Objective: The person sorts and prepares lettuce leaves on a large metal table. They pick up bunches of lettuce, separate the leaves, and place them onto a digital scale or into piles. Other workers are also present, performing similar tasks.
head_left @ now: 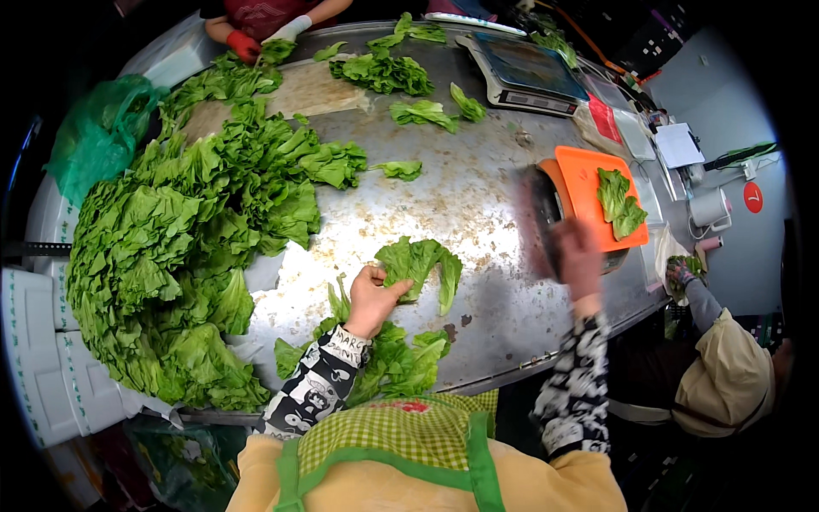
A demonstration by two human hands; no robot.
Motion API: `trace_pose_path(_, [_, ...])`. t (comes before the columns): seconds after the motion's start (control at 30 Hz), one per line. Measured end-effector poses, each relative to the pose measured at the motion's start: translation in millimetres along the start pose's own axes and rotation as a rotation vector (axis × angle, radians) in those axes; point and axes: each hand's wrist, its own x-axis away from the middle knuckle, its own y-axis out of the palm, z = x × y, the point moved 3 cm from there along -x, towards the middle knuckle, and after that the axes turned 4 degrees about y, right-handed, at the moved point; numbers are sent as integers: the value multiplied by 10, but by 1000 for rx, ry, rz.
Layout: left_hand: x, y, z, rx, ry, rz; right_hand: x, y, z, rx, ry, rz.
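Observation:
Near the middle of the metal table, my left hand (373, 299) pinches a small bunch of green lettuce leaves (418, 263) by its near end. More loose lettuce leaves (397, 363) lie just in front of my body, below that hand. My right hand (576, 256) is smeared by motion beside a weighing scale (611, 260), so its fingers cannot be made out. An orange tray (583, 188) rests tilted on the scale, with a few lettuce leaves (620, 205) in it.
A large lettuce heap (153, 256) fills the table's left side. A second scale (525, 72) stands at the far right, near scattered leaves (384, 72). Across the table, a person's gloved hands (246, 44) handle leaves. Another person (729, 367) works at the right. White foam boxes (34, 341) line the left.

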Motion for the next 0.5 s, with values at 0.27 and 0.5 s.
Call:
trace_pose_path(0.27, [260, -2, 217, 551, -197, -197, 1048, 1187, -1608, -855, 629, -526])
trace_pose_path(0.5, [339, -104, 305, 671, -383, -367, 1057, 1331, -1652, -831, 537, -600])
